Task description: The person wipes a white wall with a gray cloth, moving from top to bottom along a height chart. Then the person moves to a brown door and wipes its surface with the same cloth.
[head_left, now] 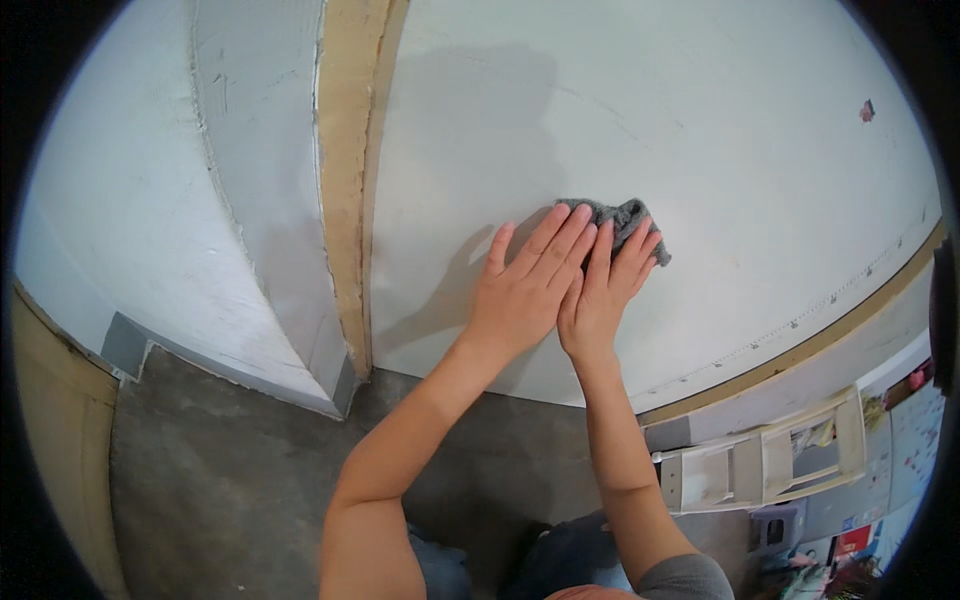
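A crumpled dark grey cloth [630,215] lies pressed against a large white door panel [700,140]. My left hand [528,275] rests flat, fingers stretched and spread, its fingertips on the cloth's left part. Close beside it, my right hand [598,300] has its fingers extended over the cloth's lower and right part. The two hands touch or overlap slightly at their inner edges. Neither hand wraps around the cloth; it is held against the panel from the front, and the part beneath the fingers is hidden.
A tan wooden frame [347,170] and a grey-white wall [255,120] stand to the left. Below is a dark grey floor [220,470]. At lower right are a pale stepladder [765,465] and a grey plastic box [775,530]. A small reddish mark [867,111] shows on the panel's upper right.
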Available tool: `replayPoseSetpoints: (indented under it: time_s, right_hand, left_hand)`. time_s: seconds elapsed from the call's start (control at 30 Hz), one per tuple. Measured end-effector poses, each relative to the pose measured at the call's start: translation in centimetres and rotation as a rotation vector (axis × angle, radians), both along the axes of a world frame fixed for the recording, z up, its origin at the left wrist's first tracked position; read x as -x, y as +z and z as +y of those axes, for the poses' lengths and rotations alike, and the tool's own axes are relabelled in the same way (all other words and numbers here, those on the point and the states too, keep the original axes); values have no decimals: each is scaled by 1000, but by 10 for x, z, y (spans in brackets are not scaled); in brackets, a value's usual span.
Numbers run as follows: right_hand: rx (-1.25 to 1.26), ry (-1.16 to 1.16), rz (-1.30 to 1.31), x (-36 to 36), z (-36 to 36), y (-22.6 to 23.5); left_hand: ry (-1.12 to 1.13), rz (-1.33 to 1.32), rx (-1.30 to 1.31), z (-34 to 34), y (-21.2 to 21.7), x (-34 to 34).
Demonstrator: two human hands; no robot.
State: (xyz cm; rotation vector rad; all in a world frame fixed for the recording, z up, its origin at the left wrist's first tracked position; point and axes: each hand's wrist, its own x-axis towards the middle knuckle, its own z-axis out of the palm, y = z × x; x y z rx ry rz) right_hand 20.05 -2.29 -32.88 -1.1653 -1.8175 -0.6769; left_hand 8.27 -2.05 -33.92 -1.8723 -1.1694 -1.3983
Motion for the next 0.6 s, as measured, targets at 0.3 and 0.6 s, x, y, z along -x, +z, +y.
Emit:
replayPoseSetpoints:
  time_s: [0.3, 0.6]
  right_hand:
    - [-56, -38, -148, 30, 17, -32]
    - [115, 81, -138, 38, 6, -65]
  left_hand:
    - [150, 59, 21, 12, -42, 28]
    - [128, 172, 81, 7, -71, 63]
